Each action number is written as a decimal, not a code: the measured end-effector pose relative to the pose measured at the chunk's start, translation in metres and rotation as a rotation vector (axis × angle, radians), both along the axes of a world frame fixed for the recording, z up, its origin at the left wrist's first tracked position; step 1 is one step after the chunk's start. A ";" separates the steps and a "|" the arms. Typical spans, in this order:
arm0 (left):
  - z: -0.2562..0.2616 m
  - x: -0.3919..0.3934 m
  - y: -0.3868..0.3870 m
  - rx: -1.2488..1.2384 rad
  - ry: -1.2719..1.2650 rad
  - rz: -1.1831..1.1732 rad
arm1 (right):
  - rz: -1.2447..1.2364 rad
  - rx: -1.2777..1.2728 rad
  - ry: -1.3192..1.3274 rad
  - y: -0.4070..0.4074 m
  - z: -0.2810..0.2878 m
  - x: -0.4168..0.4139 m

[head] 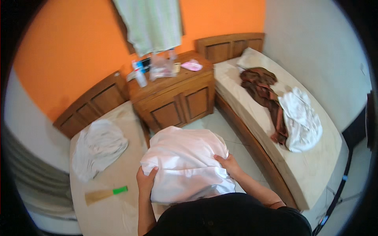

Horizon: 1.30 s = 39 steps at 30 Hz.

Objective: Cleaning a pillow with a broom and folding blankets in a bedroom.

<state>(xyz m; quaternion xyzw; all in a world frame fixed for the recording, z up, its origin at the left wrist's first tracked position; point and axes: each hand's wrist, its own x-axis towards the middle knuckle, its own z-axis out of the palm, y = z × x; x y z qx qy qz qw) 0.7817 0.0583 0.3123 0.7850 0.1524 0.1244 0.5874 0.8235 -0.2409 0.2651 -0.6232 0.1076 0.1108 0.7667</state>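
A pillow in a white, satiny pillowcase [186, 165] is held against the front of my black shirt. My left hand [146, 178] grips its left edge, with the thumb on top. On the opposite edge, my right hand [227, 165] pinches the white fabric between thumb and fingers. The undersides of both hands are partly hidden. Left of me, a bed mattress [135, 203] carries a bunched white cloth [102, 144] and a short straw brush with a green handle [106, 195]. On the right mattress [254, 118] lie a twisted brown cloth [264, 94] and a crumpled white satiny cloth [301, 121].
A wooden cabinet [174, 103] stands between the beds, bearing a white bottle [140, 77], a plastic bag [161, 68] and a pink packet [192, 65]. A pale curtain [150, 26] hangs above. Wooden bed rails edge the tiled floor [236, 147]; a cable [339, 188] runs at right.
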 end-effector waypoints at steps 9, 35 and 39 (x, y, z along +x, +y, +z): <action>-0.009 0.169 -0.084 0.048 -0.124 -0.617 | -0.571 -0.131 0.077 -0.067 -0.005 -0.003; 0.011 0.499 -0.175 0.002 -0.310 -0.916 | -0.974 -0.375 -0.299 -0.089 0.015 0.247; 0.027 0.547 -0.244 -0.159 -0.444 -0.935 | -1.119 -0.502 -0.387 -0.153 0.033 0.297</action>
